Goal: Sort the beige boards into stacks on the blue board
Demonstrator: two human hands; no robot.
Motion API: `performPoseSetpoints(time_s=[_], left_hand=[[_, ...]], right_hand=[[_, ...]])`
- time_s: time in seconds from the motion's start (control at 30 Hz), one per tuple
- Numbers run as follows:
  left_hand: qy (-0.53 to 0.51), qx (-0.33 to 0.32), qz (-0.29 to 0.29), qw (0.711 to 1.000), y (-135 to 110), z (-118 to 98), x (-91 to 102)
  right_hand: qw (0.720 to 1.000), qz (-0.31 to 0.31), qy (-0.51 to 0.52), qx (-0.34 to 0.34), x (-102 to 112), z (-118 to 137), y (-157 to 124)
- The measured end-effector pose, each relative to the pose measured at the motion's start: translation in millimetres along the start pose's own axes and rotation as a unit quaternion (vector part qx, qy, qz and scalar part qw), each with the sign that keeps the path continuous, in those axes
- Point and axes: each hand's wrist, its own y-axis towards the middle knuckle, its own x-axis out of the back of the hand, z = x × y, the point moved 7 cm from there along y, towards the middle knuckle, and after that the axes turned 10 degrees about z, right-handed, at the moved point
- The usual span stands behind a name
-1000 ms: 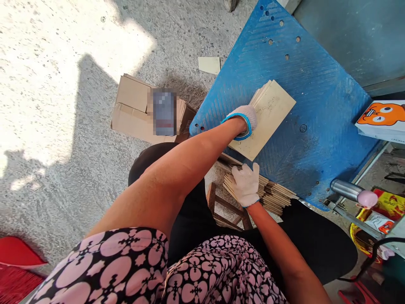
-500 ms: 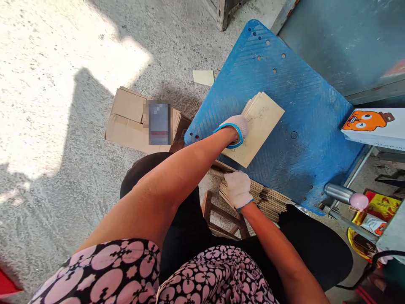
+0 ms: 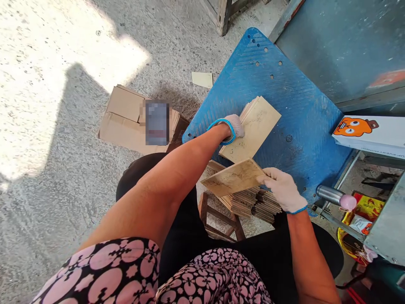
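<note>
My right hand (image 3: 283, 188), in a white glove, is closed on one end of a thin wooden board (image 3: 234, 176). This board is held tilted above a layered pile of similar boards (image 3: 249, 202) at the front edge of the blue table. My left hand (image 3: 234, 126), gloved with a blue cuff, is closed at the left side of a stack of thin boards (image 3: 256, 124) lying on the table. Part of its fingers is hidden by the hand itself. The stack's top board has dark specks on it.
The blue tabletop (image 3: 303, 105) has small holes near its corners. On its right are a white box (image 3: 379, 137) with an orange cartoon and a metal flask (image 3: 329, 196). A cardboard box (image 3: 123, 118) stands at left, a blurred-out item on it. A pale offcut (image 3: 202, 79) lies on the floor.
My right hand has lifted a board from the pile at the front edge and moved right and up with it. My left hand has shifted slightly left along the stack.
</note>
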Motion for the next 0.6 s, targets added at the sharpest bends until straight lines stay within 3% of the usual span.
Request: performPoseSetpoints(time_s=[0.13, 0.23, 0.33, 0.47, 0.6], left_hand=[[-0.073, 0.013, -0.031, 0.997, -7, 10, 13.6], [-0.129, -0.007, -0.081, 0.988, -14, 10, 27.3], [-0.185, -0.055, -0.089, 0.977, -26, 2, 32.6], [-0.221, -0.11, -0.043, 0.968, -37, -12, 24.2], [-0.151, -0.076, -0.048, 0.984, -36, -17, 16.7]], right_hand=[[0.99, -0.027, 0.141, 0.008, 53, 20, 11], [0.986, -0.018, 0.166, 0.007, 82, 41, 30], [0.983, -0.011, 0.182, 0.012, 108, 61, 51], [0.976, 0.003, 0.212, 0.053, 130, 88, 83], [0.969, -0.026, 0.239, 0.056, 137, 97, 114]])
